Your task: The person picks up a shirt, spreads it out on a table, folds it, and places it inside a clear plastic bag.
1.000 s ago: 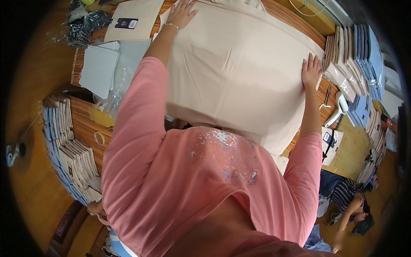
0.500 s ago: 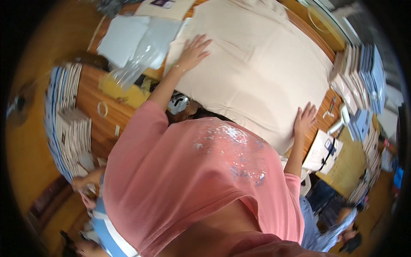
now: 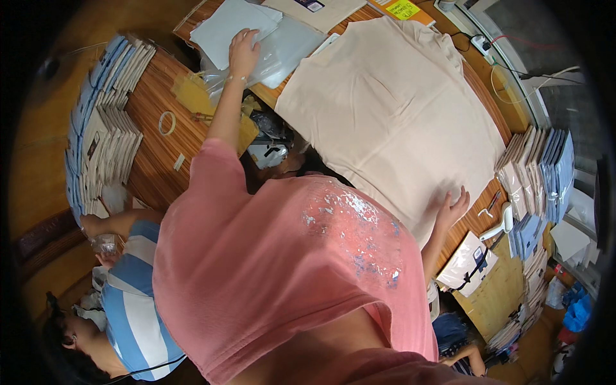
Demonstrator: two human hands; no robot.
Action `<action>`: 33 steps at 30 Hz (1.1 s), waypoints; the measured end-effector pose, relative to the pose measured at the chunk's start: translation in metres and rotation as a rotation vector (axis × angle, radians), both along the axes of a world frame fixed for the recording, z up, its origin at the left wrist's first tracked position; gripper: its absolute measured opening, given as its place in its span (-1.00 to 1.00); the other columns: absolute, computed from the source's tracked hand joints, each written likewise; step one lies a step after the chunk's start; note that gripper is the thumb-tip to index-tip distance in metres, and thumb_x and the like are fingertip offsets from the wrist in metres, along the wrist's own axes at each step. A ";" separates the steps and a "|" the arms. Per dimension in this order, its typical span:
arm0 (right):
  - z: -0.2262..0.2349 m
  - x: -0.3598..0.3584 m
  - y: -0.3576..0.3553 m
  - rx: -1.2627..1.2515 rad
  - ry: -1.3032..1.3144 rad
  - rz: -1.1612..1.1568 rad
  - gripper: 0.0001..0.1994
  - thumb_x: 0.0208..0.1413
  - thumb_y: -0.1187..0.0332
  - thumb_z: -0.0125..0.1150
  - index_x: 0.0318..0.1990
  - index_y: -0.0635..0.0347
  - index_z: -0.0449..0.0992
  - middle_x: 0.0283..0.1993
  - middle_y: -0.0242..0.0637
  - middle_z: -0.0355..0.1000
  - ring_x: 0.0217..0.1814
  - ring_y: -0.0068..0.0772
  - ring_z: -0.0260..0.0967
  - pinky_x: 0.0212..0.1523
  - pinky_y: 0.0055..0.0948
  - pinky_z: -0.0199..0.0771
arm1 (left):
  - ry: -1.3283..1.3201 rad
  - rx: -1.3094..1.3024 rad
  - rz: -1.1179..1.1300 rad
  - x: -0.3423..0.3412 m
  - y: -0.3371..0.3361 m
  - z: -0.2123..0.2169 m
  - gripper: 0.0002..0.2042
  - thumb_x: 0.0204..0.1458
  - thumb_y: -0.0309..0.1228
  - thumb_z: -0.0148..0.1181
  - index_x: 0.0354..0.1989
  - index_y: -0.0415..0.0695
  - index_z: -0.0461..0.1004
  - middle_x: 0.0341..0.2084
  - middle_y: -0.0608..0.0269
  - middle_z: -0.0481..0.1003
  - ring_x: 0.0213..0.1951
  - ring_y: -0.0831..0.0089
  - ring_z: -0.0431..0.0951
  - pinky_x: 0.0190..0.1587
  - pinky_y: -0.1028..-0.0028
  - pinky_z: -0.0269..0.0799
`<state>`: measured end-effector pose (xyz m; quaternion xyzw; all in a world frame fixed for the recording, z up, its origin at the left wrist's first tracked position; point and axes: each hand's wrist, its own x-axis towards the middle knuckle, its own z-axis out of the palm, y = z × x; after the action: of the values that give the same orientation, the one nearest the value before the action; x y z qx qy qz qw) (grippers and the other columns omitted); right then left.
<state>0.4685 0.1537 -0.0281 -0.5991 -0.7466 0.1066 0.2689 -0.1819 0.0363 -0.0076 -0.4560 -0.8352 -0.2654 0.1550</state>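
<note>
A cream knit garment (image 3: pixel 391 115) lies spread flat on the wood-grain table, a few creases running across its middle. My left hand (image 3: pixel 244 54) is over the stack of white sheets (image 3: pixel 221 32) at the far left of it, fingers apart, nothing visibly held. Beside those sheets lies clear plastic wrapping (image 3: pixel 289 45). At the garment's near right edge is my right hand (image 3: pixel 451 210), its fingers spread and slightly raised; whether it touches the cloth is unclear.
Stacks of bagged, folded garments stand left (image 3: pixel 106 144) and right (image 3: pixel 523 167). A white handheld tool (image 3: pixel 500 222) and a bagged garment (image 3: pixel 468 263) lie near my right hand. A tape roll (image 3: pixel 167 123) rests on the left table. A co-worker in a striped shirt (image 3: pixel 138 295) is at lower left.
My left hand has left the garment's upper left edge and moved up and left onto the white sheets. My right hand's fingers have lifted a little. The view has turned.
</note>
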 end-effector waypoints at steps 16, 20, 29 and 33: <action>0.056 -0.080 -0.027 -0.597 0.511 0.180 -0.65 0.14 0.28 0.04 0.04 0.23 0.39 0.00 -0.23 0.39 0.11 -0.35 0.27 0.08 -0.38 0.24 | -0.476 0.075 -0.063 0.043 -0.004 0.121 -0.72 0.13 -0.24 -0.02 -0.21 -0.19 0.49 -0.44 0.12 0.54 -0.43 0.35 0.52 -0.29 0.45 0.40; 0.082 -0.151 -0.014 -0.440 0.627 0.246 -0.54 0.14 0.28 0.04 0.17 0.25 0.22 0.08 -0.18 0.32 0.13 -0.37 0.25 0.11 -0.46 0.20 | -1.176 0.381 -0.526 0.120 0.014 0.136 -0.76 0.12 -0.32 0.05 -0.25 -0.27 0.48 -0.40 0.38 0.52 -0.35 0.73 0.41 -0.30 0.63 0.33; 0.037 -0.150 -0.007 -0.992 0.965 -0.144 -0.58 0.11 0.19 0.09 0.04 0.24 0.24 -0.07 -0.28 0.37 -0.05 -0.42 0.34 -0.10 -0.42 0.39 | -0.404 -0.145 -0.445 0.168 0.030 -0.036 -0.58 0.09 -0.16 0.03 0.07 -0.10 0.31 0.05 0.10 0.30 0.14 0.28 0.23 0.16 0.24 0.07; 0.037 -0.130 0.000 -0.991 0.586 -0.049 -0.57 0.11 0.24 0.07 0.09 0.25 0.23 -0.15 -0.26 0.43 -0.22 -0.46 0.41 -0.38 -0.50 0.43 | -0.168 -0.318 -0.368 0.162 0.019 -0.060 -0.45 0.07 -0.09 -0.01 0.20 -0.08 0.15 0.26 0.07 0.01 0.30 0.13 -0.09 0.24 -0.05 -0.22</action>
<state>0.3381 0.1541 0.0091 -0.6163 -0.4876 0.5989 0.1540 -0.0200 0.0549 -0.0674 -0.5952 -0.7794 -0.1914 -0.0396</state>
